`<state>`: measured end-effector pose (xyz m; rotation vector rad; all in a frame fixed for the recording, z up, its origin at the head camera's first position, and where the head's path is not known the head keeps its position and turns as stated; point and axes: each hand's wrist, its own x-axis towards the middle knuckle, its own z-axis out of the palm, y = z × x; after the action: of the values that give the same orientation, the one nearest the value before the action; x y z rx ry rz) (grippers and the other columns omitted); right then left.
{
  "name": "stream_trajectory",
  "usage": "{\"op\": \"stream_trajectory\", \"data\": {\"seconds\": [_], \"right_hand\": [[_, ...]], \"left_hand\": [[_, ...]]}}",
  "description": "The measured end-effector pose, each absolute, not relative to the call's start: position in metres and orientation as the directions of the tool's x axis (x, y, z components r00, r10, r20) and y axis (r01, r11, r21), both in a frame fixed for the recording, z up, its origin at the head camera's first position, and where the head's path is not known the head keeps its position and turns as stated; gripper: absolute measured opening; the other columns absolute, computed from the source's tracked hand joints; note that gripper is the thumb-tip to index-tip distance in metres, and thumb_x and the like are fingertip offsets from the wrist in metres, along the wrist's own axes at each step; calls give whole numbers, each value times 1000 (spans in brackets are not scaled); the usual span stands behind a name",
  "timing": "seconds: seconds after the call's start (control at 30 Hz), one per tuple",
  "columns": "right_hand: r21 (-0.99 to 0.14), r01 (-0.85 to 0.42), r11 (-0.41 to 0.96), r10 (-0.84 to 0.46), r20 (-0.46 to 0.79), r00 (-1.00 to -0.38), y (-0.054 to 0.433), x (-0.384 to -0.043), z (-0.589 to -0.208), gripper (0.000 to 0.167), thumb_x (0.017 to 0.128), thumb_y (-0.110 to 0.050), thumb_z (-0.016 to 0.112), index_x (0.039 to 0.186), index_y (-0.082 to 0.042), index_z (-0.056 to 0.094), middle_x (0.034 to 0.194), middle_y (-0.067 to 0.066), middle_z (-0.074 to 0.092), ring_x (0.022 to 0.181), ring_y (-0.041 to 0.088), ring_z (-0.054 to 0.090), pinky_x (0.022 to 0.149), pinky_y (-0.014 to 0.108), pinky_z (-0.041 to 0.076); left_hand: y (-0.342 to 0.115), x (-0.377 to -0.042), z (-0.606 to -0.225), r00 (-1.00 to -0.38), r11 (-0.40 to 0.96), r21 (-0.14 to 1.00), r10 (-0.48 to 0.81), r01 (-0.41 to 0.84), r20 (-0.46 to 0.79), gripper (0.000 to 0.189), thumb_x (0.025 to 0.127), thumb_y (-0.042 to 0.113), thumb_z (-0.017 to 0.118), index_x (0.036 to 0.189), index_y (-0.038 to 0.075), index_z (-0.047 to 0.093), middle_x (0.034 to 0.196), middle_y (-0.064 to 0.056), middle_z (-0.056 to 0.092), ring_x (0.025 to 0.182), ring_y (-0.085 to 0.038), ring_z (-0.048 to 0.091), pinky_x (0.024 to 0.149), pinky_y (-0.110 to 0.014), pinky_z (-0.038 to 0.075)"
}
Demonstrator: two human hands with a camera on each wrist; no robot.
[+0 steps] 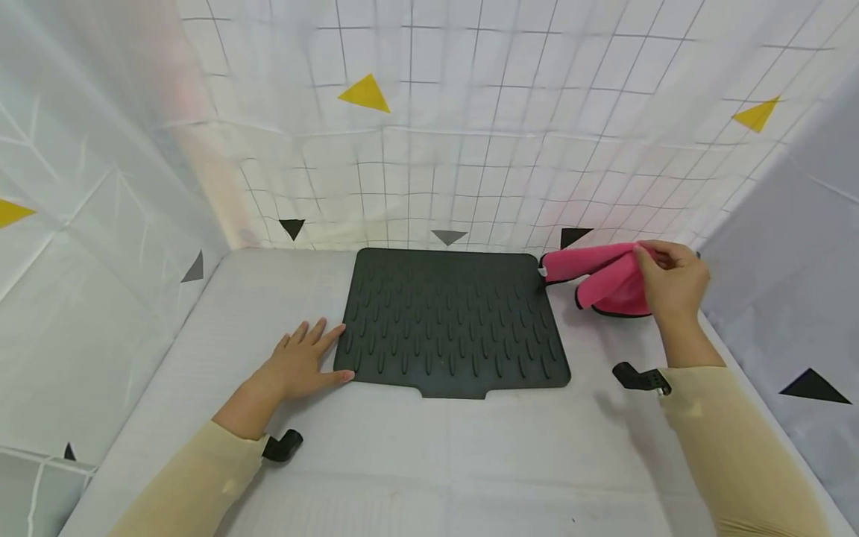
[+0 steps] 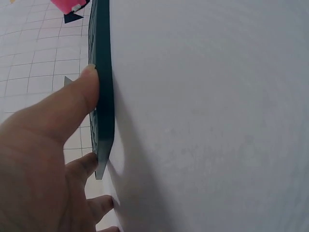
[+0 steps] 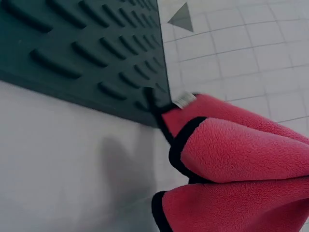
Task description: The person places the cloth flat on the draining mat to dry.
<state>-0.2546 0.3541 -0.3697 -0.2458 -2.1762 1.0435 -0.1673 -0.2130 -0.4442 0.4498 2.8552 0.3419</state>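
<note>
A dark green-black ridged drying mat (image 1: pixel 450 321) lies flat on the white table, a short tab on its near edge. At its left edge, my left hand (image 1: pixel 295 369) rests with fingers spread, thumb and index fingertip touching the mat. In the left wrist view the thumb (image 2: pixel 82 96) lies against the mat's edge (image 2: pixel 105 111). Right of the mat, my right hand (image 1: pixel 674 280) pinches a pink cloth (image 1: pixel 614 276) with black trim between thumb and fingers. The folded cloth hangs in loose layers, and its corner with a loop and white tag (image 3: pixel 184 100) overlaps the mat's far right corner.
A white sheet with a grid pattern (image 1: pixel 429 179) hangs behind the table, with yellow and black triangles on it. White side sheets (image 1: pixel 792 261) stand to left and right. Black wrist camera mounts (image 1: pixel 640 378) stick out from both sleeves, low over the white tabletop (image 1: pixel 403 462).
</note>
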Motion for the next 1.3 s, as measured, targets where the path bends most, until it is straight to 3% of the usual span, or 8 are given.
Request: {"op": "stream_trajectory", "data": {"seconds": [0.4,0.6,0.77,1.0,1.3], "right_hand": [[-732,-287,618,367,592,-718,325,-248,-342,28,89,-25,77,108,-4,78,89,-20,63,78,-1,59,73,11,47],[-705,-306,640,311,602,-736,308,-247,-330,29,90,-28,76,109,-6,78,92,-18,64,79,0,60,73,10,47],[-711,-335,618,274,595,-756,289,-247,-319,27,90,-27,76,109,-7,78,93,-12,66,79,2,60,73,11,48],[-672,-381,635,196,617,-762,266,-250,-310,25,92,-25,74,110,-8,78,101,6,71,82,3,61,75,11,48],[-669,-448,593,64,594,-802,234,-261,-308,23,92,-22,74,108,-6,77,102,7,71,83,3,63,76,13,49]], "left_hand": [[-212,-168,-444,-927,924,266,328,275,-180,93,90,66,59,159,12,28,161,-28,19,145,-56,14,111,-73,15],[-213,-169,-448,-928,924,263,329,279,-173,94,90,68,58,159,12,28,161,-28,20,145,-56,15,110,-73,16],[-213,-169,-449,-929,924,264,328,277,-170,95,89,70,57,159,13,28,161,-29,21,145,-56,15,110,-74,16],[-214,-169,-450,-929,923,267,329,278,-169,96,88,71,56,159,13,28,161,-28,20,145,-56,14,110,-74,15],[-211,-168,-445,-928,925,285,315,253,-200,96,89,71,57,160,14,26,162,-28,17,146,-55,11,111,-73,12]]}}
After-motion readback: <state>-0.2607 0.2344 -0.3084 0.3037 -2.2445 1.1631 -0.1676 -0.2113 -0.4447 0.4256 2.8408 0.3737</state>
